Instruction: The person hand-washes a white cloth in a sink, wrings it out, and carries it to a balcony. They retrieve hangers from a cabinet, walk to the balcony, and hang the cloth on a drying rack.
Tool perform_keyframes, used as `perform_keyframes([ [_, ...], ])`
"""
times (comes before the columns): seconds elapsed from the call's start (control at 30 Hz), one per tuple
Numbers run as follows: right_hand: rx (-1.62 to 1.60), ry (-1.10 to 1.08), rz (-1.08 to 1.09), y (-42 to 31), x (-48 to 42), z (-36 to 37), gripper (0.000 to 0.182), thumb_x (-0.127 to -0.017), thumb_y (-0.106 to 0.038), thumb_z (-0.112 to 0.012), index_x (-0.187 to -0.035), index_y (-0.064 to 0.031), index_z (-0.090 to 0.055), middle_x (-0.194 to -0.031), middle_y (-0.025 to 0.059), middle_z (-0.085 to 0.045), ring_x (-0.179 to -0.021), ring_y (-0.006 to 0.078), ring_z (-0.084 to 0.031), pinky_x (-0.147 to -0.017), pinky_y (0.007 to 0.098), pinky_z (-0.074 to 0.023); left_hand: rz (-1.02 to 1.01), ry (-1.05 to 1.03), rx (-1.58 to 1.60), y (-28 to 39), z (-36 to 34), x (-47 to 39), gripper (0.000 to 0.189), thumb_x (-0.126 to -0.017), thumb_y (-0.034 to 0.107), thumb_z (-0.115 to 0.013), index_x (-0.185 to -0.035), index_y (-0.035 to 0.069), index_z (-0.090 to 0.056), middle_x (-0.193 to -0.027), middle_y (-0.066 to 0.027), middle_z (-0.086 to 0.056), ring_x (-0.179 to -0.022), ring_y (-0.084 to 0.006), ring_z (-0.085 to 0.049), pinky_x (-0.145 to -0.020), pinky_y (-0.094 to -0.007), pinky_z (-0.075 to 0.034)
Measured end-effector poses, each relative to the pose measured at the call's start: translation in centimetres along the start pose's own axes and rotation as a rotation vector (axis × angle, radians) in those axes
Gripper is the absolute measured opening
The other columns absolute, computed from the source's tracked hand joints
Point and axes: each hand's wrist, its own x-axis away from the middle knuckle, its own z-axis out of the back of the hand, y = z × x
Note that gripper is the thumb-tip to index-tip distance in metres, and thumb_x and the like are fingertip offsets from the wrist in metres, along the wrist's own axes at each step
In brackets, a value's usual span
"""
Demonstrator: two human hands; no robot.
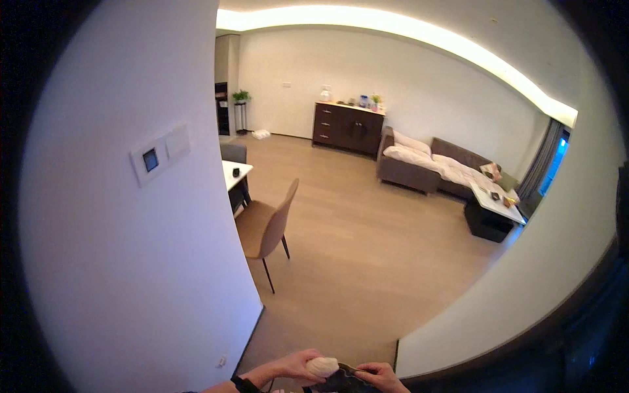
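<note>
Low in the view, my left hand (300, 366), with a black band at the wrist, is closed around a whitish bundle (323, 367) that looks soft; its material cannot be told. To its right, my right hand (378, 376) pinches the brownish edge of a dark, flat, patterned item (346, 380), which may be a bag or a cloth. The dark item spans the space between both hands, and its lower part is cut off by the picture's edge.
A white wall with switches (159, 154) stands at the left, another wall (491, 314) at the right. Beyond the gap are a brown chair (280, 221), a white table (237, 172), a dark sideboard (346, 126), a sofa (408, 174) and a low table (496, 204).
</note>
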Motion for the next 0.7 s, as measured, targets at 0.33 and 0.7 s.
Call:
perform_keyframes([
  [0.33, 0.191, -0.297, 0.051, 0.1, -19.7, 8.9, 0.027, -0.081, -0.012, -0.063, -0.106, -0.0007, -0.061, -0.092, 0.0064, -0.065, -0.084, 0.0140, -0.060, -0.075, 0.0267, -0.0481, -0.060, 0.025, 0.210, 5.1, 8.3, -15.1, 0.054, -0.070, 0.030, -0.076, -0.113, 0.006, -0.054, -0.105, -0.0060, -0.056, -0.099, -0.0187, -0.053, -0.087, -0.0325, -0.043],
  [0.7, -0.095, 0.106, 0.128, -8.0, -41.4, 23.5, 0.014, -0.086, -0.009, -0.055, -0.095, -0.0031, -0.065, -0.060, -0.0014, -0.053, -0.046, 0.0057, -0.042, -0.040, 0.0205, -0.0308, -0.256, 0.098, 0.215, 6.3, 25.4, -38.8, 0.056, -0.072, 0.027, -0.076, -0.118, 0.006, -0.052, -0.107, -0.0043, -0.056, -0.102, -0.0159, -0.051, -0.090, -0.0289, -0.040],
])
